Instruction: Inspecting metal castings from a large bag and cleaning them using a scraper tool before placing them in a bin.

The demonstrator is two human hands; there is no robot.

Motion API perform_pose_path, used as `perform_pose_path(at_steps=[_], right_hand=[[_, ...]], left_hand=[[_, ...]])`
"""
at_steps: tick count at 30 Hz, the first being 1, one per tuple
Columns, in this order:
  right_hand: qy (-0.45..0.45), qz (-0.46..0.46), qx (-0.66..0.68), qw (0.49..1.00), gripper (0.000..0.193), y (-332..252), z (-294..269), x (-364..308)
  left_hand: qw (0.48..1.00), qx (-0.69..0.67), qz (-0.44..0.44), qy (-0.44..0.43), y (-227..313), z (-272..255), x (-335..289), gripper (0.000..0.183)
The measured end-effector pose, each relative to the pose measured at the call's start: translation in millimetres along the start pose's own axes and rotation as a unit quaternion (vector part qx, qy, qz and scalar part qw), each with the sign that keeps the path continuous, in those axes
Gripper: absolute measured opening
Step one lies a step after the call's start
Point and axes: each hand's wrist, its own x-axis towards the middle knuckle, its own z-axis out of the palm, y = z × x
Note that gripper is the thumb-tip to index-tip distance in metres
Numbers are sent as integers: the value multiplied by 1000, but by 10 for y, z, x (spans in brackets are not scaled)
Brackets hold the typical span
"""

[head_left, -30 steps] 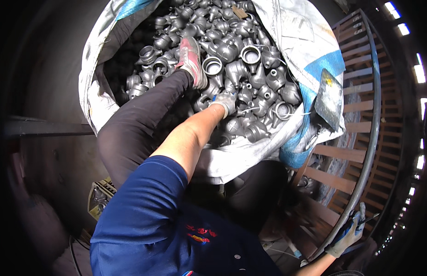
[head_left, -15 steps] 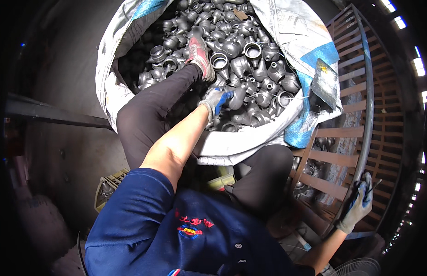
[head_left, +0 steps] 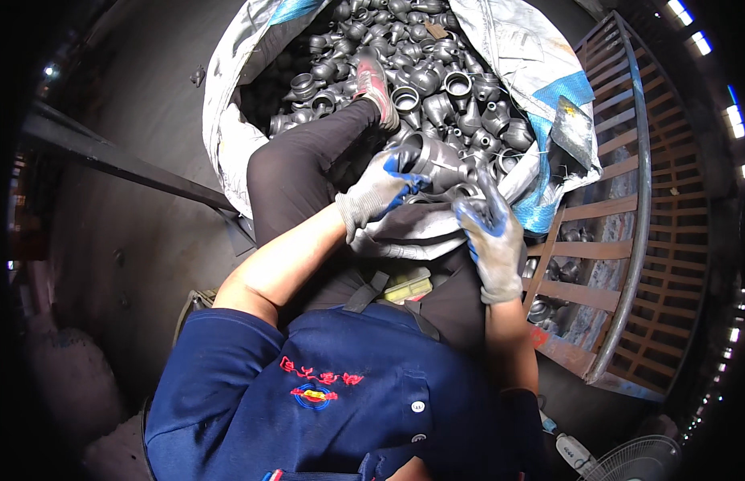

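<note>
My left hand [head_left: 386, 189], in a grey glove with blue palm and fingers, grips a dark grey metal casting [head_left: 441, 166] over the near rim of a white bulk bag [head_left: 404, 242]. This casting has a wide round mouth and narrows toward its other end. Just right of it, my right hand [head_left: 494, 232], gloved the same way, is raised with fingers stretched and holds nothing that I can see. Heaped inside the bag are many similar grey castings [head_left: 425, 78]. My shoe [head_left: 376, 90] rests on the heap.
Right of the bag stands a brown slatted metal rack [head_left: 605, 252] with a grey rail; castings lie behind its slats. A dark metal bar [head_left: 140, 167] runs in from the left. A yellow-green container [head_left: 408, 287] sits between my legs, and a fan [head_left: 641, 461] is at lower right.
My right hand has come from the rack rail to the bag's near rim. My left hand has lifted a casting off the heap and brought it nearer. The whole view has shifted slightly.
</note>
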Motion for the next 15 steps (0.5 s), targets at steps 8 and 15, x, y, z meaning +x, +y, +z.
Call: perform_pose_path(at_steps=[8, 15], right_hand=[[46, -231, -321, 917, 43, 120, 104, 186], [139, 22, 176, 974, 24, 319, -73, 274]], left_hand=[[989, 77, 129, 1, 6, 19, -139, 29], [937, -282, 48, 202, 55, -139, 31, 29]])
